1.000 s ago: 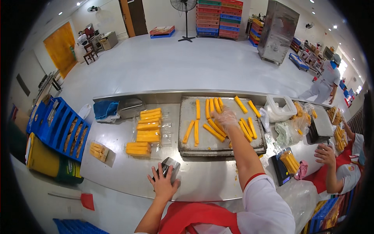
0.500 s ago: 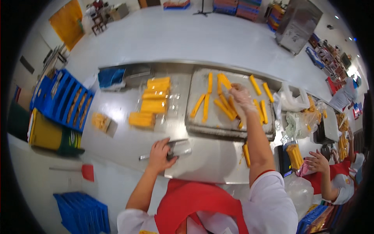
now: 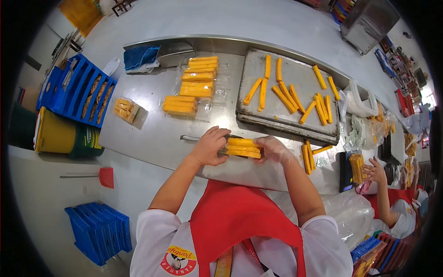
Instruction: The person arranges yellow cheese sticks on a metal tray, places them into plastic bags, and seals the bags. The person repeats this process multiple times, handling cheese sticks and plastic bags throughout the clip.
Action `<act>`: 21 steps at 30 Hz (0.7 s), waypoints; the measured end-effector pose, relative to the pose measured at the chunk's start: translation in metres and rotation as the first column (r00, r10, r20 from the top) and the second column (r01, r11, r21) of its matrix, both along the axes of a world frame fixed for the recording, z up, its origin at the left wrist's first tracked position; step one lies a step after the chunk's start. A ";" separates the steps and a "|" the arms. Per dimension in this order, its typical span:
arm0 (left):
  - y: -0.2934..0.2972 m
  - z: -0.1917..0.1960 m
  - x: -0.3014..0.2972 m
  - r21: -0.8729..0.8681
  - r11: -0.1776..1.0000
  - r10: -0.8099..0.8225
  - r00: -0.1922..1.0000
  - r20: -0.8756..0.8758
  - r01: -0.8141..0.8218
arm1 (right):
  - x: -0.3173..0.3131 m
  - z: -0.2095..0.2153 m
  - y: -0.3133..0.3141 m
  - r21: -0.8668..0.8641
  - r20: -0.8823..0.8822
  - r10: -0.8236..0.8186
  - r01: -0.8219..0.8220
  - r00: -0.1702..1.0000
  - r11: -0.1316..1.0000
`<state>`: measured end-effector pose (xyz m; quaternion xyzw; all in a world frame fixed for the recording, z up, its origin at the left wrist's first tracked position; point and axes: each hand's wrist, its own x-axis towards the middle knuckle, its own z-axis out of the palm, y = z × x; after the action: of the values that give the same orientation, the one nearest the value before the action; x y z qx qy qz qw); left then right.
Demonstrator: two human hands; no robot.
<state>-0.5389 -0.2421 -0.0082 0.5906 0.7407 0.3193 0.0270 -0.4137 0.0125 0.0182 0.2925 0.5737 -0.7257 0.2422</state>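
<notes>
At the front of the steel table, my left hand (image 3: 213,147) is closed on a metal tray with a thin handle (image 3: 190,138), mostly hidden now. Several yellow bread-like sticks (image 3: 243,148) lie side by side over it. My right hand (image 3: 273,150), in a clear plastic glove, grips their right end. Beyond my hands, a worn baking tray (image 3: 260,117) carries more loose sticks (image 3: 295,98). To the left of it lie clear bags packed with sticks (image 3: 197,88). Beside the baking tray's near right corner, a few sticks (image 3: 308,157) rest on the table.
One more bag (image 3: 125,111) lies at the left, near a blue crate (image 3: 76,97). A blue cloth (image 3: 140,57) is at the back left. On the right are a white plastic container (image 3: 361,101), a dark scale (image 3: 345,173) and a co-worker's hand (image 3: 376,171) at a filled bag.
My right hand has come from the baking tray to my left hand, bringing sticks onto the metal tray. The co-worker's hand has moved to the bag by the scale. My view has shifted.
</notes>
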 end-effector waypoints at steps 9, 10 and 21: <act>0.002 0.001 0.003 0.036 0.999 0.035 0.999 0.027 -0.036 | 0.026 -0.037 -0.001 0.568 -0.075 0.218 -0.138 0.973 0.812; 0.003 0.002 0.004 0.026 0.999 0.024 0.999 0.033 -0.025 | 0.028 -0.043 -0.002 0.569 -0.078 0.218 -0.136 0.973 0.811; 0.007 0.007 0.029 -0.148 0.942 0.297 0.953 -0.061 -0.303 | 0.019 -0.019 -0.023 0.704 -0.130 0.286 -0.115 0.949 0.701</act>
<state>-0.5095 -0.2351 -0.0014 0.4730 0.8449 0.2498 0.0102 -0.3947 -0.0103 -0.0011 0.2107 0.8540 -0.4585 0.1266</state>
